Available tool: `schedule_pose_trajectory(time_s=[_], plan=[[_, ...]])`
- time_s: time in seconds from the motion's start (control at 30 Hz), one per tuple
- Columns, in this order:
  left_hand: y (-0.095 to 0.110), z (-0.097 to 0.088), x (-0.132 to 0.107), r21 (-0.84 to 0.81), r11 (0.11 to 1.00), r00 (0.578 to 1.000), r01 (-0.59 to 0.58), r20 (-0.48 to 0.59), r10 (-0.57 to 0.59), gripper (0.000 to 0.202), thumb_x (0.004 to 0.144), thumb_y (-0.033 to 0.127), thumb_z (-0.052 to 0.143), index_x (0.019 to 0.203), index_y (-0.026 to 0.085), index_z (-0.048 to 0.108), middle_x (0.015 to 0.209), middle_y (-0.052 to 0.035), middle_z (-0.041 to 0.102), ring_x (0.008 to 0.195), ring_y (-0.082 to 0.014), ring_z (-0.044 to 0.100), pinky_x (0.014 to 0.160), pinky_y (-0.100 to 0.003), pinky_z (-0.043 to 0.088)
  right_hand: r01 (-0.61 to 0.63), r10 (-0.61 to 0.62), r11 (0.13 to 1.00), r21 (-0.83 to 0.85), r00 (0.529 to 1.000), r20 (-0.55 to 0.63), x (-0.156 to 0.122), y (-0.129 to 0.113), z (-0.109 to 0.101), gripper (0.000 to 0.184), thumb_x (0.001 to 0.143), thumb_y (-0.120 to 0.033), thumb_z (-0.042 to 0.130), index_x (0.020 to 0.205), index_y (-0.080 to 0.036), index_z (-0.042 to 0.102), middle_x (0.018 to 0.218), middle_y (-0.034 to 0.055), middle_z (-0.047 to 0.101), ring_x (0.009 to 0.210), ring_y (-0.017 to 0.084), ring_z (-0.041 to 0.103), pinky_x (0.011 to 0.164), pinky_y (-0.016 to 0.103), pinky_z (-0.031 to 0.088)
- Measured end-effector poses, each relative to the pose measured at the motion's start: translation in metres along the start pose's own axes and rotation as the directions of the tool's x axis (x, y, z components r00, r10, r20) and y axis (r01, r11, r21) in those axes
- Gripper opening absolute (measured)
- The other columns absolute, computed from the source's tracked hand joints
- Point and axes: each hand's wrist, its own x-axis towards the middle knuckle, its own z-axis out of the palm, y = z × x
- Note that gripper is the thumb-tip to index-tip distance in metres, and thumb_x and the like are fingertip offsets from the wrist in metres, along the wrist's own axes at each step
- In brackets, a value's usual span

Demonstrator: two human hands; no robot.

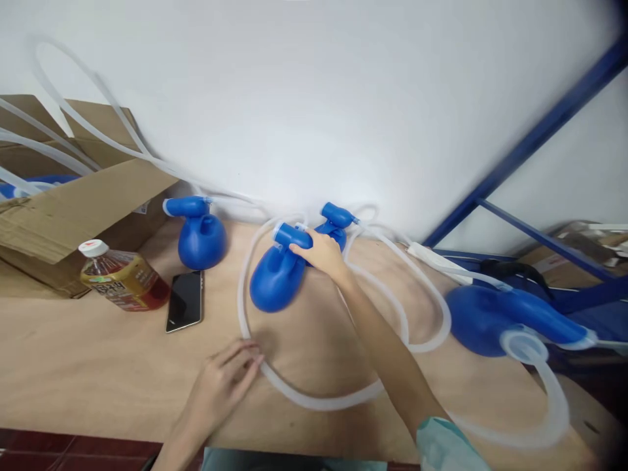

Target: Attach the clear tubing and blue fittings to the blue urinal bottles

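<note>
Near the middle of the table, my right hand grips the neck of a blue urinal bottle, its thumb and fingers closed around the neck's end. The bottle leans to one side, and part of its neck is hidden under my fingers. A whitish translucent hose loops over the table in front of it. My left hand pinches this hose at the loop's left side. Just behind my right hand stands another blue urinal bottle, partly covered by it.
At left are an open cardboard box with hoses sticking out, a drink bottle, a phone and a blue urinal bottle. Another urinal bottle lies at the right, near a blue metal frame. A white wall bounds the back.
</note>
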Motion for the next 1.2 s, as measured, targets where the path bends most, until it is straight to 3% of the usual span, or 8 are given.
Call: schedule_pose_trajectory(time_s=[0.07,0.13,0.3,0.43,0.57,0.73,0.97,1.2], plan=[[0.004,0.002,0.025,0.054,0.997,0.988,0.051,-0.148,-0.042,0.013,0.101,0.027,0.065,0.108,0.025,0.076,0.104,-0.0048,0.079,0.093,-0.0203,0.079,0.086,-0.029,0.065,-0.006,0.006,1.0,-0.01,0.999,0.051,-0.025,-0.001,-0.011,0.064,0.088,-0.071,0.069,0.137,-0.029,0.069,0.121,0.0118,0.081,0.114,0.042,0.075,0.095,0.05,0.057],[0.005,0.009,0.054,0.07,0.991,0.977,0.118,-0.184,-0.103,0.026,0.1,0.034,0.067,0.122,0.025,0.073,0.118,-0.0081,0.076,0.104,-0.0241,0.077,0.094,-0.036,0.064,0.016,-0.014,1.0,-0.015,0.995,0.1,-0.047,-0.001,-0.02,0.066,0.085,-0.073,0.072,0.135,-0.03,0.07,0.121,0.0114,0.081,0.113,0.043,0.076,0.094,0.05,0.058],[-0.01,0.046,0.116,-0.248,0.908,0.932,0.337,-0.052,-0.359,0.069,0.094,0.046,0.069,0.156,0.021,0.048,0.138,-0.0178,0.067,0.118,-0.0287,0.071,0.092,-0.042,0.064,0.024,-0.035,0.996,0.09,0.992,0.118,-0.078,0.006,-0.032,0.062,0.084,-0.071,0.075,0.133,-0.032,0.073,0.123,0.0088,0.081,0.115,0.041,0.075,0.095,0.05,0.058],[-0.03,0.067,0.139,-0.622,0.693,0.92,0.366,0.13,-0.369,0.069,0.089,0.044,0.077,0.149,0.018,0.054,0.13,-0.0156,0.074,0.112,-0.026,0.075,0.094,-0.038,0.062,0.021,-0.043,0.976,0.216,0.994,0.099,-0.083,0.019,-0.035,0.06,0.087,-0.066,0.077,0.138,-0.035,0.07,0.13,0.0053,0.079,0.12,0.037,0.074,0.1,0.047,0.057],[-0.045,0.076,0.144,-0.719,0.579,0.904,0.385,0.166,-0.394,0.058,0.087,0.041,0.08,0.137,0.014,0.065,0.103,-0.0091,0.08,0.093,-0.0237,0.077,0.086,-0.035,0.062,0.053,-0.078,0.98,0.191,0.989,0.127,-0.081,0.026,-0.033,0.068,0.088,-0.068,0.074,0.144,-0.029,0.065,0.138,0.0086,0.075,0.127,0.036,0.071,0.106,0.048,0.054],[-0.051,0.083,0.138,-0.741,0.579,0.877,0.339,0.027,-0.479,0.05,0.085,0.038,0.08,0.129,0.017,0.067,0.111,-0.0086,0.079,0.094,-0.0211,0.075,0.086,-0.032,0.06,0.13,-0.132,0.991,0.031,0.984,0.12,-0.072,0.02,-0.019,0.097,0.071,-0.073,0.087,0.151,-0.027,0.057,0.146,0.0132,0.07,0.128,0.041,0.069,0.109,0.053,0.053],[-0.057,0.078,0.124,-0.746,0.561,0.887,0.358,0.084,-0.455,0.047,0.081,0.037,0.084,0.119,0.019,0.062,0.091,-0.0021,0.074,0.085,-0.0174,0.073,0.083,-0.03,0.06,0.191,-0.179,0.98,-0.05,0.965,0.191,-0.058,0.007,-0.017,0.087,0.077,-0.067,0.085,0.149,-0.027,0.058,0.144,0.0131,0.071,0.127,0.041,0.07,0.106,0.053,0.055],[-0.059,0.083,0.121,-0.708,0.608,0.891,0.359,0.067,-0.448,0.048,0.084,0.039,0.081,0.123,0.017,0.064,0.097,-0.0057,0.077,0.091,-0.021,0.076,0.088,-0.034,0.061,0.155,-0.141,0.987,-0.035,0.956,0.258,-0.051,0.006,-0.023,0.094,0.073,-0.065,0.089,0.152,-0.026,0.056,0.148,0.0125,0.068,0.131,0.04,0.068,0.111,0.054,0.053]])
